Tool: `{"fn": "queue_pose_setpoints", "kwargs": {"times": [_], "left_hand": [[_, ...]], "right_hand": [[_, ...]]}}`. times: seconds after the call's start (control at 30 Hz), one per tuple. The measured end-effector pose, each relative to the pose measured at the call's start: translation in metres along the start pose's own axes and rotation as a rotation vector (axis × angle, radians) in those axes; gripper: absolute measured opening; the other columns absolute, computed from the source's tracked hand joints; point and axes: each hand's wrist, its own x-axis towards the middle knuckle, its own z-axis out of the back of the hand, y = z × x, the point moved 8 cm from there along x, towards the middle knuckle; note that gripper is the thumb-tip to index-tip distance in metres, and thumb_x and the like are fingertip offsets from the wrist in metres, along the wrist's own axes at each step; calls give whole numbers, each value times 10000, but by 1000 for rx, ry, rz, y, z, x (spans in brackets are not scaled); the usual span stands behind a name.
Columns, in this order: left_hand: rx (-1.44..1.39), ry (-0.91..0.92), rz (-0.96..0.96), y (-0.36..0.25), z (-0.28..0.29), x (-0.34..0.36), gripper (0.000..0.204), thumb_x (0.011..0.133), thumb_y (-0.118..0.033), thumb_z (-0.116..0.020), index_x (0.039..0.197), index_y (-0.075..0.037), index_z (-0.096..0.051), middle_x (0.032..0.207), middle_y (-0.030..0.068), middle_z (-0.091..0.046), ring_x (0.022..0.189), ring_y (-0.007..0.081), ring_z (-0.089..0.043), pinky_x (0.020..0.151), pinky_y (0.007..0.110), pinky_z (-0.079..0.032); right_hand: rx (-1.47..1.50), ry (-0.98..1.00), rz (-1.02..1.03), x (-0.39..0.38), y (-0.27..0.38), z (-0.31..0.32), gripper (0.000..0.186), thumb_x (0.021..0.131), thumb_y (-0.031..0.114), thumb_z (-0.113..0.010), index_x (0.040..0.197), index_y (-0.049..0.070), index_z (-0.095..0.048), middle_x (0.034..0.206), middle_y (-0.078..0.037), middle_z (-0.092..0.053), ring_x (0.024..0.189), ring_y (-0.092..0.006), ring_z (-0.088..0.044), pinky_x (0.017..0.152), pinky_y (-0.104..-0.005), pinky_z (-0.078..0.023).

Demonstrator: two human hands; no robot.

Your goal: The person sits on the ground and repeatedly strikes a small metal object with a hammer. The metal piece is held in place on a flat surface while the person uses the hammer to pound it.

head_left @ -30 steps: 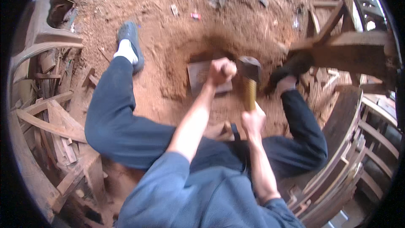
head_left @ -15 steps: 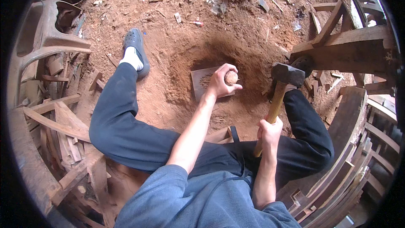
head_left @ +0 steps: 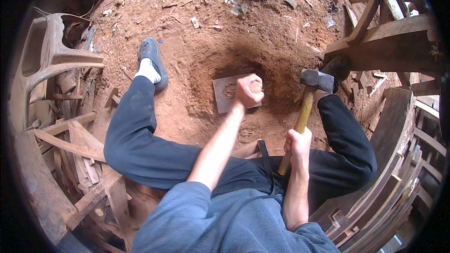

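My left hand (head_left: 247,93) is closed around a brown, round-ended wooden piece (head_left: 256,87); its rounded top shows between thumb and fingers, and the rest is hidden. Beneath that hand a pale square board (head_left: 220,89) lies in a hollow in the ground, with brown marks or crumbs over its middle. In my right hand (head_left: 298,144) is a sledgehammer (head_left: 305,108), gripped low on its yellowish handle. The grey metal head points away from me, close to my right foot and apart from the board.
Reddish-brown loose dirt (head_left: 183,42) with wood chips and scraps surrounds the hollow. A worn brown plastic chair (head_left: 54,58) stands at the left among wood offcuts (head_left: 77,140). Heavy timber (head_left: 384,42) and stacked curved wood pieces (head_left: 384,197) are on the right. My legs spread around the hollow.
My left hand has tightened around the wooden piece; its fingers were looser, with the thumb stretched out. The sledgehammer stays in my right hand, almost unmoved. The view has shifted slightly.
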Motion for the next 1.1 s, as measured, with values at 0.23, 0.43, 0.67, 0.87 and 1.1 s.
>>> {"fn": "queue_pose_setpoints", "kwargs": {"times": [0.23,0.43,0.67,0.87,1.1], "left_hand": [[-41,150,28,3,-9,8,162,557,-100,-621,701,-48,-568,630,64,-610,572,146,-576,543,291,-475],[-54,206,-23,0,3,10,150,570,-72,-611,701,-40,-545,641,80,-591,604,167,-584,579,283,-467],[65,-164,-32,-5,6,-12,209,588,-81,-654,762,-55,-539,662,94,-581,611,243,-612,578,323,-490],[-39,72,-19,11,6,4,197,570,-108,-656,723,-58,-542,641,93,-596,598,208,-618,569,310,-491],[103,-304,-155,-2,-7,-23,206,586,-87,-656,740,-68,-522,656,112,-539,628,326,-574,589,390,-488]], "right_hand": [[-20,2,-3,0,-4,-3,130,707,-15,-557,673,47,-448,500,-5,-404,338,-97,-361,324,-265,-340],[-28,61,-15,1,-5,-11,138,703,-22,-557,672,50,-443,506,-11,-424,338,-99,-374,320,-263,-331],[-13,98,-29,0,-10,-14,137,696,-8,-574,693,47,-449,501,-22,-453,340,-117,-422,318,-272,-347],[-33,73,-47,1,-8,-13,124,698,-8,-567,687,39,-453,495,-27,-455,343,-119,-430,317,-274,-347],[-18,65,-27,2,-6,-9,112,694,-7,-558,688,37,-456,491,-29,-452,341,-119,-421,315,-277,-344]]}}
